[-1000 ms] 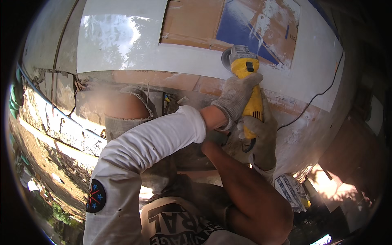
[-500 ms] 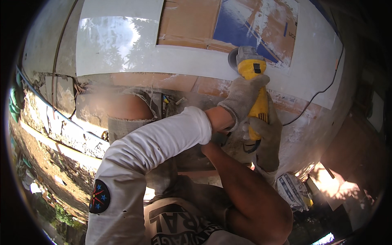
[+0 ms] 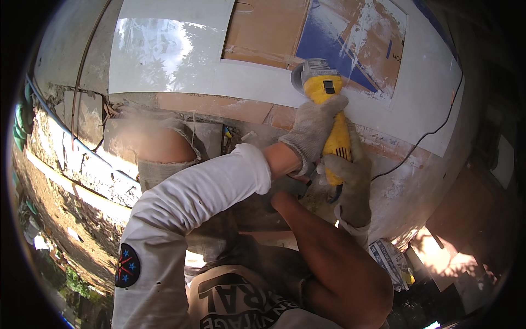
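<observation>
A big white glossy panel (image 3: 257,80) spreads out in front of the person, its left part catching sky and leaves. Within its border sits a rectangle of brown cardboard (image 3: 263,35), with a blue area (image 3: 322,35) toward its right and white powder streaked over it. A black cord (image 3: 419,143) curves over the panel's near right corner.

The yellow angle grinder (image 3: 338,143) is at the panel's near side, its grey head out over the white. Its long axis points almost straight away from the person, the head leaning a touch left. Two gloved hands have it: the left hand (image 3: 316,119) is wrapped round the body just behind the head, and the right hand (image 3: 355,169) is closed round the rear end.

What matters most here is where the disc (image 3: 297,78) lies: ahead and slightly left of the left grip, the nearer of the two, by the line where white meets cardboard. Whether it touches the panel I can't tell.

Counting: one panel, one grinder, two gloved hands, one disc, one cord that I can make out. How many pieces of cardboard there are isn't clear.
</observation>
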Available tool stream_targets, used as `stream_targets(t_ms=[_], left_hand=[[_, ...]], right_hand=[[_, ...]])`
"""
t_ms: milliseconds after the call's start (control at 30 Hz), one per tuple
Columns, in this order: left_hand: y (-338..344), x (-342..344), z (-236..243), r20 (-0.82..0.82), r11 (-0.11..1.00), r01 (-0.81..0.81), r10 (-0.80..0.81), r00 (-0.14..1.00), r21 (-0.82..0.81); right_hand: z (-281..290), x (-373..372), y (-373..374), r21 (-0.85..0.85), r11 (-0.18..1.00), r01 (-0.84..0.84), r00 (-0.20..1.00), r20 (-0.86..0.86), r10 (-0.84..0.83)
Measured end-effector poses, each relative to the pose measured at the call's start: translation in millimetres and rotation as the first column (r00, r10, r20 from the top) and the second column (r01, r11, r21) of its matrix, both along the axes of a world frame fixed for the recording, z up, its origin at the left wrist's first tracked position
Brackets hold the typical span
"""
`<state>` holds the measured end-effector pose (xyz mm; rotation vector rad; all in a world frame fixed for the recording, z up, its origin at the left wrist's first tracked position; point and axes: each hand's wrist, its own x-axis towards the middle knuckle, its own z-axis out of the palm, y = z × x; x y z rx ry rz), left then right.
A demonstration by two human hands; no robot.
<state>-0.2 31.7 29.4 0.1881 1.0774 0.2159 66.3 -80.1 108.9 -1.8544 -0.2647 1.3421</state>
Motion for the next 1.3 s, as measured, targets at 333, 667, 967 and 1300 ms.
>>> stream_targets(t_ms=[333,667,967,1300], left_hand=[[0.9,-5.1,-2.2,-0.016,1.0,-0.016,0.015,1.0,-0.01],[-0.5,0.9,-0.6,-0.008,0.998,0.029,-0.03,1.0,-0.055],[-3.4,7.3,1.1,-0.013,0.997,0.038,-0.039,0.999,-0.065],[-7.4,12.9,-1.9,0.021,0.997,0.024,-0.022,1.0,-0.073]], right_hand=[[0.3,-3.2,3.8,-0.027,0.999,-0.029,0.999,0.029,0.03],[-4.3,1.1,-7.5,-0.04,0.999,0.005,0.998,0.059,-0.002],[2.4,2.4,-6.8,-0.065,0.997,0.047,0.998,0.047,-0.044],[3.8,7.1,-8.9,-0.047,0.999,0.026,0.999,0.04,-0.024]])
